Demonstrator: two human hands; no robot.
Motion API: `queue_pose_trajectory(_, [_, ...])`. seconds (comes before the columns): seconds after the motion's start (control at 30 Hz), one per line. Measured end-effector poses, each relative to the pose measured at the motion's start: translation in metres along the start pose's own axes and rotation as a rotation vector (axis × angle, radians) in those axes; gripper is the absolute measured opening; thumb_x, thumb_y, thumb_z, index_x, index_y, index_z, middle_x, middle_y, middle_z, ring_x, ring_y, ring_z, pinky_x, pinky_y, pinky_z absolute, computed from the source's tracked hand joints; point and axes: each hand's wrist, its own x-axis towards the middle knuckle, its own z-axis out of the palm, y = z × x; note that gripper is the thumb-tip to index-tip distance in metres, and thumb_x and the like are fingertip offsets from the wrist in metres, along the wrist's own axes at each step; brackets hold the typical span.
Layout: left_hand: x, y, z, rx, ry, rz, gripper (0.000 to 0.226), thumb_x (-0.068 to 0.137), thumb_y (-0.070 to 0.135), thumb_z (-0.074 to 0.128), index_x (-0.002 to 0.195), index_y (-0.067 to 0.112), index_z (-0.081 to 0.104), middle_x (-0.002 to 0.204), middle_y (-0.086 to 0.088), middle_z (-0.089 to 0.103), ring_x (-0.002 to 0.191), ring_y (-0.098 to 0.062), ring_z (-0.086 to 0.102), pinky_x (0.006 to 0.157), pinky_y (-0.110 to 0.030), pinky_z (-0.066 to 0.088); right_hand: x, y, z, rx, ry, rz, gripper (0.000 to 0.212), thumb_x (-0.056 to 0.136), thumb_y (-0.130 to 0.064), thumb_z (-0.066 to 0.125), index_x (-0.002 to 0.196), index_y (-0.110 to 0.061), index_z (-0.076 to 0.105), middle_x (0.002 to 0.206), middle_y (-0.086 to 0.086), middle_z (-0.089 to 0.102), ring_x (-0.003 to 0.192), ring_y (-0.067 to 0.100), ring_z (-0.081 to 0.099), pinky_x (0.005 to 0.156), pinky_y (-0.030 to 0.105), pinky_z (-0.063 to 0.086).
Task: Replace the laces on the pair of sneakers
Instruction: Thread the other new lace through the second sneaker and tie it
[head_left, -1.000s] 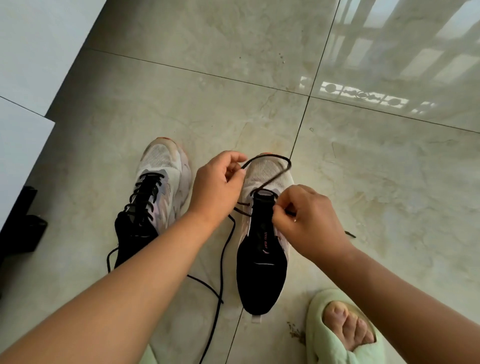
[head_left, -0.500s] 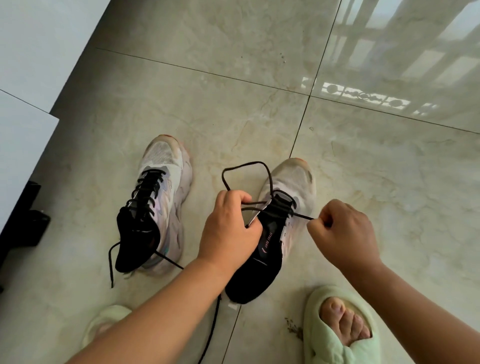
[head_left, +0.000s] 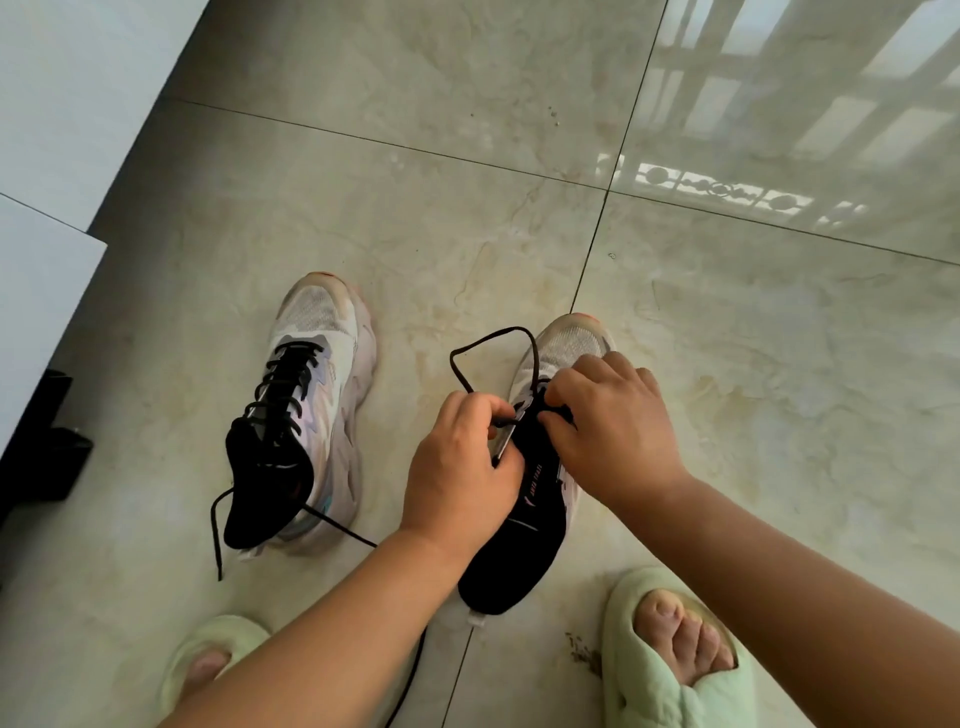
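Both sneakers sit on the pale marble-look floor (head_left: 467, 218), toes pointing away from the person. The left sneaker (head_left: 317, 405) is already laced up with a black lace through every eyelet, and its loose ends trail onto the tile beside the heel. It stands apart from the other shoe, untouched.

The right sneaker (head_left: 540, 467) lies just right of it, close to a dark grout line. Both hands are working at its eyelets. The left hand (head_left: 457, 473) is curled, pinching the black lace (head_left: 498, 343) between thumb and fingertips at the shoe's left side. From that pinch the lace rises in a loop over the toe area and comes back down toward the tongue. The right hand (head_left: 613, 421) is also curled, its fingertips pressed down on the upper part of the tongue and gripping the lace there, though the exact spot is hidden under the fingers. A further stretch of lace runs down under the left forearm toward the bottom edge.

Near the bottom, the person's feet rest in soft green slippers: one slipper (head_left: 670, 654) to the right of the sneaker's heel, the other slipper (head_left: 213, 654) partly hidden by the left arm. A black object (head_left: 41, 457) stands at the left edge, beside a white panel (head_left: 41, 291).
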Motion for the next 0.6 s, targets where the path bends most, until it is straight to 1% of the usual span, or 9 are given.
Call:
queue_pose_trajectory(0.07, [0.0,0.001,0.0,-0.007,0.017,-0.008,0.022,0.079,0.012,0.062,0.1,0.016,0.056,0.098,0.007,0.053,0.081,-0.016,0.057,0.067,-0.03,0.048,0.0,-0.002,-0.004,-0.038,0.035,-0.065,0.009,0.073,-0.011,0.067,0.069,-0.007,0.06,0.071,0.005,0.057,0.077,0.031,0.055,0.069,0.039,0.04])
queue_pose_trajectory(0.13, [0.002,0.001,0.001,-0.01,0.045,-0.015,0.029,0.078,0.006,0.06,0.104,0.015,0.055,0.101,0.005,0.053,0.082,-0.018,0.057,0.066,-0.027,0.045,-0.003,-0.002,-0.009,-0.018,0.116,-0.114,0.017,0.066,-0.007,0.066,0.057,-0.009,0.052,0.06,0.002,0.051,0.064,0.028,0.052,0.062,0.037,0.04])
queue_pose_trajectory(0.23, [0.002,0.001,0.001,0.005,0.06,-0.021,0.032,0.076,0.003,0.057,0.106,0.015,0.054,0.101,0.004,0.052,0.079,-0.019,0.056,0.063,-0.025,0.042,-0.01,0.005,-0.016,0.002,0.224,-0.099,0.018,0.064,-0.009,0.059,0.053,-0.01,0.045,0.056,0.0,0.044,0.061,0.024,0.045,0.065,0.033,0.03])
queue_pose_trajectory(0.33, [0.004,-0.002,0.0,-0.017,0.094,-0.048,0.031,0.076,0.002,0.056,0.103,0.016,0.054,0.101,0.006,0.05,0.075,-0.012,0.052,0.062,-0.017,0.038,-0.015,0.018,-0.02,0.013,0.26,0.015,0.015,0.063,-0.011,0.056,0.054,-0.008,0.045,0.055,0.002,0.044,0.061,0.024,0.042,0.065,0.032,0.023])
queue_pose_trajectory(0.43, [0.007,-0.006,-0.004,-0.004,0.136,-0.068,0.025,0.076,0.0,0.057,0.096,0.015,0.055,0.097,0.004,0.053,0.074,-0.013,0.052,0.061,-0.018,0.038,-0.021,0.03,-0.019,0.002,0.209,0.137,0.018,0.065,-0.01,0.058,0.053,-0.008,0.044,0.054,0.001,0.043,0.06,0.023,0.039,0.067,0.03,0.02])
queue_pose_trajectory(0.5, [0.008,-0.007,-0.005,0.002,0.146,-0.075,0.021,0.076,0.001,0.057,0.093,0.014,0.055,0.095,0.003,0.054,0.074,-0.015,0.054,0.062,-0.022,0.041,-0.022,0.034,-0.015,-0.051,0.099,0.223,0.021,0.068,-0.011,0.06,0.055,-0.009,0.044,0.056,0.0,0.043,0.064,0.023,0.041,0.07,0.03,0.02])
queue_pose_trajectory(0.57, [0.007,-0.007,-0.006,0.012,0.144,-0.062,0.021,0.077,0.001,0.058,0.093,0.015,0.055,0.095,0.004,0.055,0.074,-0.016,0.056,0.062,-0.026,0.045,-0.02,0.032,-0.011,-0.034,0.021,0.252,0.014,0.072,-0.019,0.058,0.064,-0.012,0.049,0.066,-0.003,0.047,0.074,0.021,0.044,0.074,0.029,0.02])
queue_pose_trajectory(0.6, [0.006,-0.006,-0.006,0.018,0.138,-0.051,0.021,0.077,0.003,0.059,0.093,0.016,0.055,0.095,0.006,0.055,0.074,-0.016,0.056,0.062,-0.029,0.047,-0.018,0.028,-0.011,0.024,0.022,0.244,0.012,0.074,-0.025,0.056,0.072,-0.013,0.053,0.075,-0.004,0.05,0.081,0.018,0.043,0.076,0.029,0.021])
